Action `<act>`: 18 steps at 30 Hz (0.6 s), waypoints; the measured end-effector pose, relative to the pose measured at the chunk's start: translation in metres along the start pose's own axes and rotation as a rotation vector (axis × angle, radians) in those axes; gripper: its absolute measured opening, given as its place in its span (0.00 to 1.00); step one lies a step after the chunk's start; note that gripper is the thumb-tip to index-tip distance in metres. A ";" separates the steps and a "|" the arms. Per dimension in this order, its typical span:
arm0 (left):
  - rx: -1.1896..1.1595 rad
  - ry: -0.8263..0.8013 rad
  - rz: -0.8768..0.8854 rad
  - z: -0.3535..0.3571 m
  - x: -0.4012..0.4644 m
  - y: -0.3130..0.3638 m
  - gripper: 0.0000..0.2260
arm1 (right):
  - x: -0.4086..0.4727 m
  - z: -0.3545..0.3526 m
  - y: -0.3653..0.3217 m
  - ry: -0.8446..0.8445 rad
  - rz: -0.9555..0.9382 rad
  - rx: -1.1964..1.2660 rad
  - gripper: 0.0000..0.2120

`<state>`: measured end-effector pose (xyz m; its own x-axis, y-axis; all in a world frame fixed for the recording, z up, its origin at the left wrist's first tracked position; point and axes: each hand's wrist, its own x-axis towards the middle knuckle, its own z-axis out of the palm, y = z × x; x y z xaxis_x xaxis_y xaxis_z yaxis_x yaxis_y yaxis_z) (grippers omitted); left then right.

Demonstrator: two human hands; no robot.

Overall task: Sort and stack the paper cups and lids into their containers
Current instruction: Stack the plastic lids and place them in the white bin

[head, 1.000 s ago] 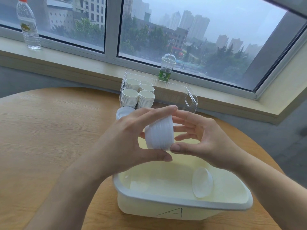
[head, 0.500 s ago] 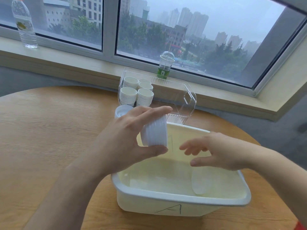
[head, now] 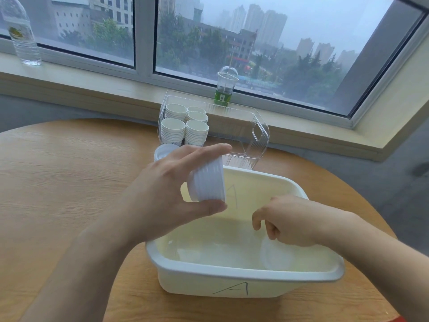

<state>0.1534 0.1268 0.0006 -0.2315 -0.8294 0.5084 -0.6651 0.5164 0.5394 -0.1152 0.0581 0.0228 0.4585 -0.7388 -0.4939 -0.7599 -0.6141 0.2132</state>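
A white tub (head: 243, 273) sits under both hands. The right hand (head: 287, 223) dips in, fingers curled over a clear lid (head: 275, 256). The left hand (head: 167, 194) grips a stack of lids (head: 207, 182) above it. Beyond, cups (head: 185, 126) fill a clear container (head: 243, 133).

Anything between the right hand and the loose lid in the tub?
Nothing. In the head view the right hand reaches down directly above the loose lid against the tub wall.

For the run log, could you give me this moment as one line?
left hand: holds lid stack | right hand: reaching loose lid in tub
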 end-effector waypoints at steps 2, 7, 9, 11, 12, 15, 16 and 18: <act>-0.006 0.003 0.003 0.000 0.001 -0.001 0.36 | 0.007 0.000 -0.002 0.056 -0.030 0.064 0.30; -0.013 0.059 0.009 -0.004 0.001 -0.010 0.36 | 0.025 -0.005 -0.009 0.190 -0.132 0.315 0.20; -0.006 0.077 0.008 -0.006 0.000 -0.013 0.36 | 0.026 -0.007 -0.012 0.170 -0.164 0.256 0.18; 0.000 0.078 0.008 -0.007 -0.001 -0.015 0.36 | 0.029 -0.007 -0.016 0.166 -0.181 0.161 0.21; 0.001 0.072 0.006 -0.007 -0.001 -0.015 0.36 | 0.032 -0.007 -0.019 0.169 -0.183 0.128 0.25; 0.006 0.064 0.004 -0.006 0.000 -0.014 0.36 | 0.040 -0.005 -0.027 0.168 -0.202 0.071 0.35; 0.004 0.065 0.002 -0.006 0.000 -0.014 0.36 | 0.042 -0.005 -0.029 0.172 -0.214 0.051 0.37; -0.004 0.062 0.000 -0.006 0.001 -0.013 0.37 | 0.045 -0.005 -0.034 0.171 -0.234 0.013 0.40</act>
<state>0.1664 0.1205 -0.0021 -0.1866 -0.8148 0.5489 -0.6627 0.5169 0.5420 -0.0665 0.0439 -0.0028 0.6924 -0.6139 -0.3791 -0.6294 -0.7708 0.0987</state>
